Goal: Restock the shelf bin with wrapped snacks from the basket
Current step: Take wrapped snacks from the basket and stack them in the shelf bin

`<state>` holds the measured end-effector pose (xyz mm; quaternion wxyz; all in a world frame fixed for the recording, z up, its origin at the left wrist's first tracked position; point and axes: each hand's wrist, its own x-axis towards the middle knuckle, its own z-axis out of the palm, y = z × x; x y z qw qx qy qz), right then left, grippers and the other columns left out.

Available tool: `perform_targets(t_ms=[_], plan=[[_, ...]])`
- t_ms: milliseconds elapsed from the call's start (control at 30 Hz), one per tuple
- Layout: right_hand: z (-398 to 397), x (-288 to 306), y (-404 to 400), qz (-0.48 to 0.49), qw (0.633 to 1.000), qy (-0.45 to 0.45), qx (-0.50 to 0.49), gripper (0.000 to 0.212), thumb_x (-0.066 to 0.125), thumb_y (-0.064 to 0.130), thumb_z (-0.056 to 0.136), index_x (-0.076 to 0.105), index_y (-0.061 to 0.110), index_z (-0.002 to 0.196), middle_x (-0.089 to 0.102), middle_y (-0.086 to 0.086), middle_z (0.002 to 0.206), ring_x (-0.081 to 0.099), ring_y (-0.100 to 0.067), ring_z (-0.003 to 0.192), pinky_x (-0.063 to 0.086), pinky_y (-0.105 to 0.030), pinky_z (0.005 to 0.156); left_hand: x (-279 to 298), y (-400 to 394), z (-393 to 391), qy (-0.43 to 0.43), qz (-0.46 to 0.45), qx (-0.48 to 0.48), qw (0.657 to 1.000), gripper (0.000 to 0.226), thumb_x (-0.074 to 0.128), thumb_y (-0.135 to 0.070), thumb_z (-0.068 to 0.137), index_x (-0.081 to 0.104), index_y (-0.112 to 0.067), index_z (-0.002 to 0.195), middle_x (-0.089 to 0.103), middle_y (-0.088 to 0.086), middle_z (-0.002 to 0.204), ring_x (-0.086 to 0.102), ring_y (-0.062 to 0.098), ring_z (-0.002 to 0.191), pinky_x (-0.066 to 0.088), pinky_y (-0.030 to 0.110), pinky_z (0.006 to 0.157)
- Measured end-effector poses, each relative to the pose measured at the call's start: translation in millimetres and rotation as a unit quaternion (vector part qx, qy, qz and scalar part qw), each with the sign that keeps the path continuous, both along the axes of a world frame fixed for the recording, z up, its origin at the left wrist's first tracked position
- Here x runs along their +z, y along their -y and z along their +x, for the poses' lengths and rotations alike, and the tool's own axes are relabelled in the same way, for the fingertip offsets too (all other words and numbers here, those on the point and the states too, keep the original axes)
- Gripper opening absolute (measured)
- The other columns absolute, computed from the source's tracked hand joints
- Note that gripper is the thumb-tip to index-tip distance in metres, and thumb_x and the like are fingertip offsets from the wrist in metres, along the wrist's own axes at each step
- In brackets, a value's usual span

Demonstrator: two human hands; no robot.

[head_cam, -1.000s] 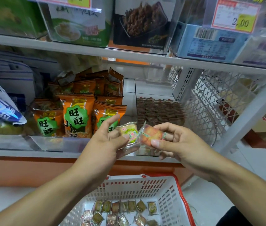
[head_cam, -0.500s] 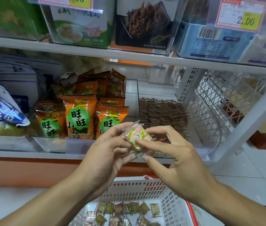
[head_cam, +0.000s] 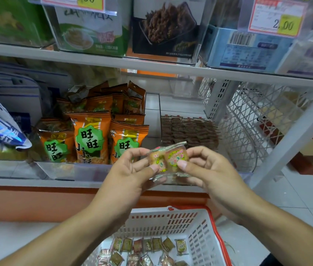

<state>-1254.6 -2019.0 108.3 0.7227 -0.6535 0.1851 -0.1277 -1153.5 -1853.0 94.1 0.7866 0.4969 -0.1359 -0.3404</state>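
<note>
Clear, glossy film wrappers are catching the light on the two wrapped snacks [head_cam: 168, 160] pinched between the left hand [head_cam: 130, 175] and right hand [head_cam: 209, 173]. The basket [head_cam: 173, 221] is showing matt white perforated plastic with a smooth red rim. The shelf bin [head_cam: 247, 166] is appearing as transparent, shiny hard plastic. Orange snack bags [head_cam: 90, 137] are gleaming as printed foil-like film. The shelf edge [head_cam: 151, 64] is looking like smooth painted metal, and the price tag [head_cam: 276, 18] like paper behind a clear glossy plastic holder.

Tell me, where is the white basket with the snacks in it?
The white basket sits low in the head view, below both hands and the shelf, right of centre.
</note>
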Motion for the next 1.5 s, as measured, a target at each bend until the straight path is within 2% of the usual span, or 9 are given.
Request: perform_targets(t_ms=[400, 633, 700, 767, 833, 1000, 1300, 1433, 1500], plan=[[-2.7, 9.9, 16.6, -0.118, 0.982, -0.088, 0.122, 0.054, 0.078, 0.007, 0.081, 0.064, 0.023, 0.131, 0.075, -0.014, 0.111, 0.071, -0.024, 0.09, 0.061, -0.035, 0.083, -13.0, 0.9, -1.3, 0.095, 0.064, -0.057, 0.992, 0.011, 0.07, -0.033, 0.084, 0.074, -0.031, 0.095, 0.079, 0.013, 0.101, 0.077, 0.024, 0.092, 0.06, 0.025, 0.077], [-2.1, 23.4, 44.7, -0.285, 0.951, -0.07, 0.102, 0.038, 0.088, 0.012, 0.076, 0.066, 0.023, 0.105, 0.075, -0.005, 0.098, 0.072, -0.016, 0.088, 0.061, -0.036, 0.077, -17.2, 11.7, -3.8, 0.211, 0.125, -0.038, 0.969, 0.019, 0.074, -0.048, 0.088, 0.071, -0.039, 0.105, 0.076, 0.0, 0.114, 0.073, 0.015, 0.102, 0.055, 0.03, 0.093], [4.3, 31.3, 75.1, -0.473, 0.874, -0.113, 0.008, 0.036, 0.086, 0.029, 0.076, 0.062, 0.032, 0.102, 0.072, 0.009, 0.095, 0.069, -0.009, 0.086, 0.056, -0.028, 0.074, -21.2, 11.2, -4.8, 0.425, 0.209, -0.065, 0.878, 0.035, 0.059, -0.061, 0.087, 0.058, -0.052, 0.121, 0.062, -0.021, 0.136, 0.056, -0.008, 0.12, 0.041, 0.023, 0.105], [15.0, 40.9, 106.0, -0.68, 0.706, -0.193, -0.049, 0.035, 0.076, 0.038, 0.08, 0.059, 0.034, 0.11, 0.067, 0.011, 0.104, 0.066, -0.014, 0.092, 0.05, -0.027, 0.07, -25.9, 14.6, -6.4, 0.623, 0.262, -0.099, 0.73, 0.047, 0.05, -0.06, 0.093, 0.04, -0.055, 0.139, 0.032, -0.037, 0.155, 0.018, -0.021, 0.143, 0.021, 0.018, 0.12], [31.5, 42.6, 132.4, -0.775, 0.561, -0.288, -0.03, 0.033, 0.065, 0.038, 0.087, 0.059, 0.026, 0.117, 0.067, 0.001, 0.11, 0.065, -0.025, 0.102, 0.047, -0.03, 0.075, -33.6, 19.7, -6.5, 0.7, 0.282, -0.14, 0.642, 0.062, 0.05, -0.053, 0.098, 0.023, -0.049, 0.153, 0.009, -0.032, 0.164, -0.01, -0.013, 0.15, -0.006, 0.02, 0.123], [70.2, 17.1, 159.1, -0.795, 0.458, -0.387, 0.096, 0.032, 0.06, 0.037, 0.092, 0.058, 0.019, 0.118, 0.069, -0.005, 0.102, 0.066, -0.027, 0.1, 0.042, -0.037, 0.09, -49.0, 25.3, -4.2, 0.702, 0.346, -0.174, 0.598, 0.083, 0.047, -0.048, 0.1, -0.008, -0.038, 0.162, -0.023, -0.017, 0.168, -0.041, -0.005, 0.141, -0.028, 0.025, 0.115], [78.6, -28.2, 180.4, -0.848, 0.403, -0.334, 0.084, 0.034, 0.053, 0.008, 0.095, 0.059, 0.007, 0.128, 0.06, -0.013, 0.132, 0.052, -0.033, 0.121, 0.039, -0.041, 0.102, -57.0, 24.9, 1.3, 0.711, 0.34, -0.187, 0.586, 0.059, 0.049, -0.046, 0.098, 0.034, -0.037, 0.155, -0.016, -0.007, 0.171, -0.037, 0.003, 0.145, -0.026, 0.027, 0.115], [81.9, -31.7, 175.8, -0.785, 0.495, -0.365, 0.074, 0.032, 0.041, 0.002, 0.1, 0.053, 0.003, 0.129, 0.064, -0.023, 0.124, 0.062, -0.037, 0.112, 0.049, -0.042, 0.097, -51.6, 24.7, 0.3, 0.71, 0.329, -0.201, 0.589, 0.053, 0.051, -0.045, 0.099, 0.043, -0.034, 0.15, -0.017, -0.006, 0.171, -0.047, -0.002, 0.135, -0.032, 0.023, 0.11], [78.0, -29.0, 169.1, -0.774, 0.491, -0.386, 0.104, 0.03, 0.035, 0.008, 0.104, 0.05, 0.003, 0.13, 0.064, -0.024, 0.122, 0.063, -0.038, 0.11, 0.052, -0.042, 0.095, -48.2, 22.6, 0.0, 0.711, 0.319, -0.19, 0.596, 0.052, 0.052, -0.044, 0.099, 0.044, -0.034, 0.15, -0.015, -0.006, 0.171, -0.045, -0.003, 0.136, -0.033, 0.02, 0.109]])
